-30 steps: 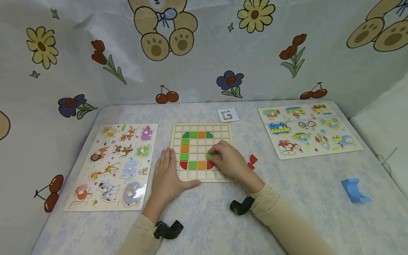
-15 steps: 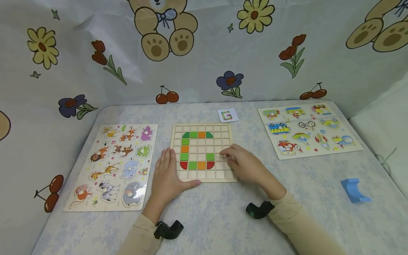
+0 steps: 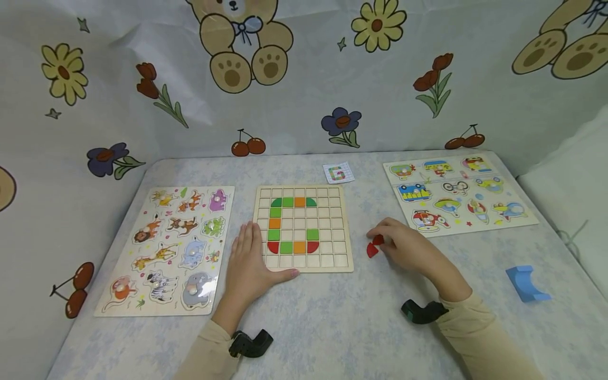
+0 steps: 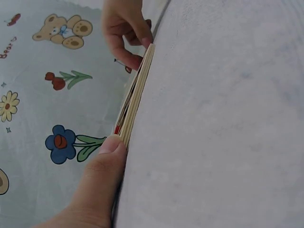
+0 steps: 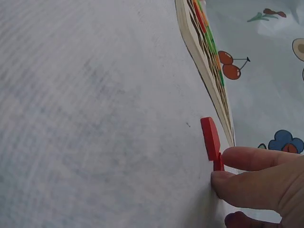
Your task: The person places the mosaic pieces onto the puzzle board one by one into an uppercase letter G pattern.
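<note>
A wooden grid board point(image 3: 334, 230) lies on the table in the head view, with green, orange and red tiles set in a C-like outline. My left hand point(image 3: 249, 264) rests at its lower left corner, fingers straight along the left side, thumb along the near edge. In the left wrist view the thumb point(image 4: 102, 164) touches the board's edge point(image 4: 135, 102). Right of the board, my right hand point(image 3: 410, 250) pinches a red rounded tile point(image 3: 378, 240) between thumb and index finger. Another red tile point(image 3: 372, 250) lies beside it, also seen as a red tile point(image 5: 209, 137) in the right wrist view.
An animal peg puzzle point(image 3: 180, 232) lies left, a vehicle peg puzzle point(image 3: 463, 217) at the back right. Behind the board is a small pattern card point(image 3: 339, 172). A blue curved block point(image 3: 526, 284) stands far right. A printed cloth point(image 3: 294, 121) hangs behind the table.
My right hand has left the green tile above the board's lower right red tile and moved right, off the board, to the loose red tiles. The left hand has stayed put.
</note>
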Demonstrator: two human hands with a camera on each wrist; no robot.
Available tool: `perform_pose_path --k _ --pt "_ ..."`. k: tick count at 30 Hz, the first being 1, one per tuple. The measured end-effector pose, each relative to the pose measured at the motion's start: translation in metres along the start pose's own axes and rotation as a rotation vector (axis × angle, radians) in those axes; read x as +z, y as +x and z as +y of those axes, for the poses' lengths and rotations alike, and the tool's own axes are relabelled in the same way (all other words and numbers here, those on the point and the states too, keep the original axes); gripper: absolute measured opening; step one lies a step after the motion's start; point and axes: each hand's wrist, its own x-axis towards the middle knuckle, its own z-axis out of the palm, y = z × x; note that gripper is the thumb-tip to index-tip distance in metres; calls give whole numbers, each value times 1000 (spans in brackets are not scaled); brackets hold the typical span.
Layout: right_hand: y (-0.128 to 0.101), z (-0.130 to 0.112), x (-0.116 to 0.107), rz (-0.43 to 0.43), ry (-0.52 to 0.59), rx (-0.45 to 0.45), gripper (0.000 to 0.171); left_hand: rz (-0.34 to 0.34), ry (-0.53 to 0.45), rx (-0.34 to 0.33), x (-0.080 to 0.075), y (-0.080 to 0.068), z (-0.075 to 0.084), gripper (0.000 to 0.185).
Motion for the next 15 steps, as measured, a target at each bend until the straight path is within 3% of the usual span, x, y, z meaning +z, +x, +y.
perform_pose_path --k 7,11,15 --pt "-1 6 -1 2 -42 111 20 0 0 -5 2 0 -1 149" --pt "0 9 -2 -24 2 206 19 0 0 -4 1 -1 0 150" --pt "2 13 -2 6 61 211 17 -4 9 -6 1 -1 1 150"
